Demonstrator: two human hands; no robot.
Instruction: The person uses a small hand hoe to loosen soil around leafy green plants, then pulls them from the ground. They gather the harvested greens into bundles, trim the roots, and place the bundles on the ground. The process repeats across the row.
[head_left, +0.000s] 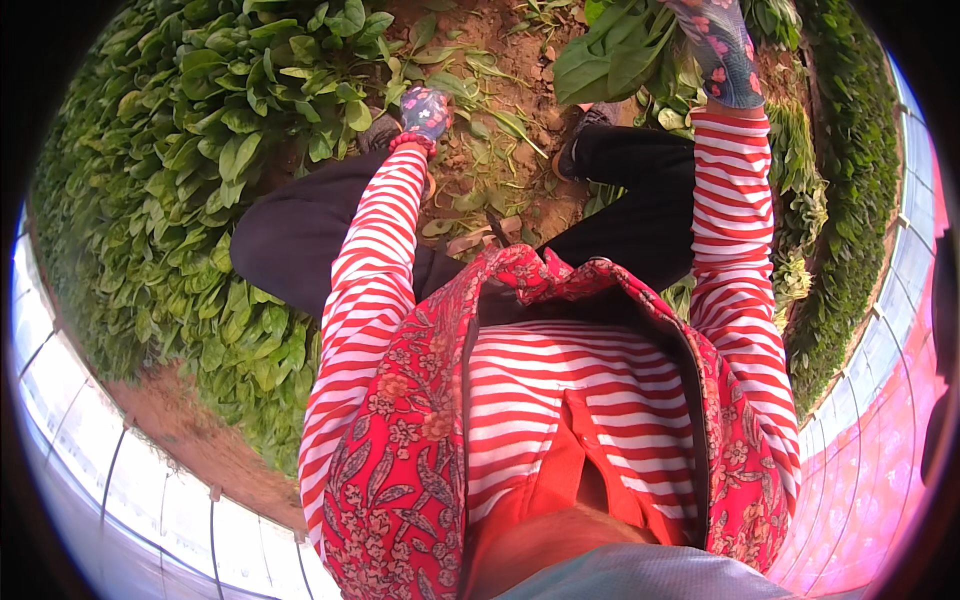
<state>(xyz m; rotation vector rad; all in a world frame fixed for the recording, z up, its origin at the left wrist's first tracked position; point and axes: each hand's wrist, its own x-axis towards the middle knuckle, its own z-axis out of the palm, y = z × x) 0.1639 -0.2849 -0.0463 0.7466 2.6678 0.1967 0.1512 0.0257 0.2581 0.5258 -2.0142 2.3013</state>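
My left hand (426, 112), in a floral glove with a red beaded bracelet at the wrist, is low over the soil between my feet. Its fingers look curled, and the back of the hand hides whatever is in them. Beside it on the left stand dense spinach plants (225, 112). At the top right my right hand (716, 49), gloved alike, is partly cut off by the picture's rim. It grips a bunch of large-leaved spinach (619, 56) by the stems, the leaves hanging to the left.
Loose leaves and stems (487, 127) litter the reddish soil (551, 202) between my shoes. More cut-looking greens (795, 180) lie along my right side. A further green row (855, 187) runs beyond them. Greenhouse film walls (97, 442) curve along both sides.
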